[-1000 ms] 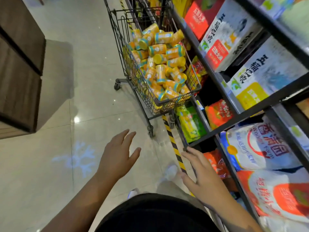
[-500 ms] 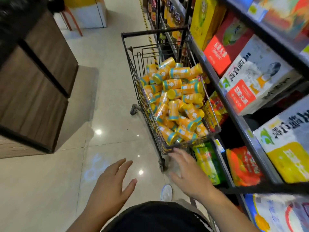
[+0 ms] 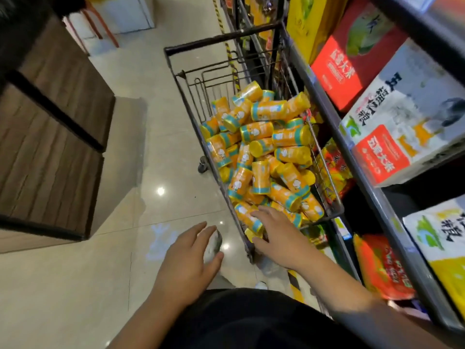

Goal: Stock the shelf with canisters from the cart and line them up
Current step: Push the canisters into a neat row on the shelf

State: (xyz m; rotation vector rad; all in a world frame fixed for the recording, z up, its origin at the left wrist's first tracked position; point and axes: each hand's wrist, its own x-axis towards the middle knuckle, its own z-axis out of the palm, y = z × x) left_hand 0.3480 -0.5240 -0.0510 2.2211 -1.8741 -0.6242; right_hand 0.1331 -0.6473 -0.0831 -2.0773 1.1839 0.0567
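Note:
A black wire shopping cart (image 3: 221, 37) stands in the aisle against the shelf, heaped with several orange canisters (image 3: 261, 149) banded in teal. My right hand (image 3: 275, 233) reaches over the cart's near end, its fingers spread and lying on the nearest canister (image 3: 247, 217), not curled round it. My left hand (image 3: 187, 260) hovers flat over the floor to the left of the cart, holding nothing. The dark metal shelf (image 3: 377, 197) runs along the right side.
Boxes and bags of rice (image 3: 402, 127) fill the shelf's tiers, with snack packets (image 3: 380, 268) lower down. A brown wooden counter (image 3: 50, 137) stands at the left across the tiled aisle (image 3: 151, 172). A yellow-black stripe (image 3: 293, 283) marks the floor beside the shelf.
I have come closer to the cart. My right hand has moved forward from in front of the cart onto the nearest canisters. My left hand stays open and low.

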